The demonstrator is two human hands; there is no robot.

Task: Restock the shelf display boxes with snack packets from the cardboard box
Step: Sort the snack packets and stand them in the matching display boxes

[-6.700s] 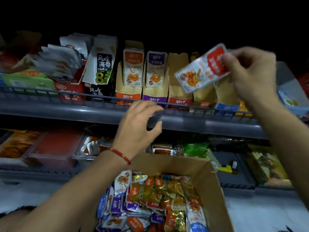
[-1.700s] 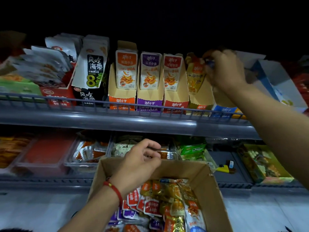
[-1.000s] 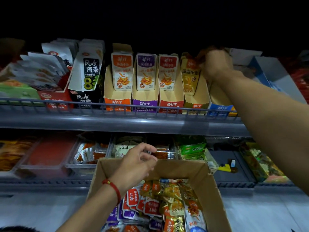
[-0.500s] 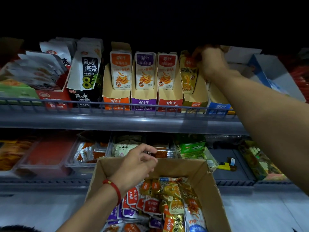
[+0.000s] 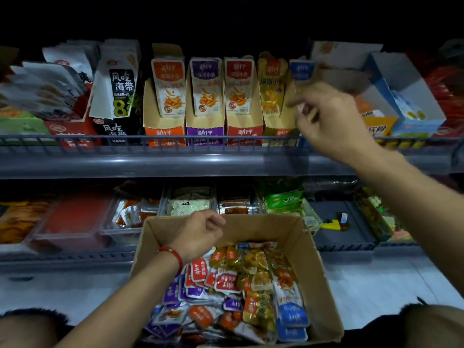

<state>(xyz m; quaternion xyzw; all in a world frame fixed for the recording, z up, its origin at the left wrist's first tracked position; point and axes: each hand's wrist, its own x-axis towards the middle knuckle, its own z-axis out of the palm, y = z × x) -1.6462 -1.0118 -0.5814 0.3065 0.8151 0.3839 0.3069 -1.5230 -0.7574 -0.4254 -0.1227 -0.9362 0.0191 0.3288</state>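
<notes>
Steadying the open brown cardboard box [image 5: 307, 249] of mixed foil snack packets [image 5: 241, 285] with loosely curled, empty left hand [image 5: 198, 234], hovering blurred, slack-fingered right hand [image 5: 329, 116] before the blue-fronted display box [image 5: 302, 71], seemingly empty.

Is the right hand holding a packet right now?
No: the right hand hangs in front of the display boxes with loosely curled fingers and no packet visible in it.
</notes>
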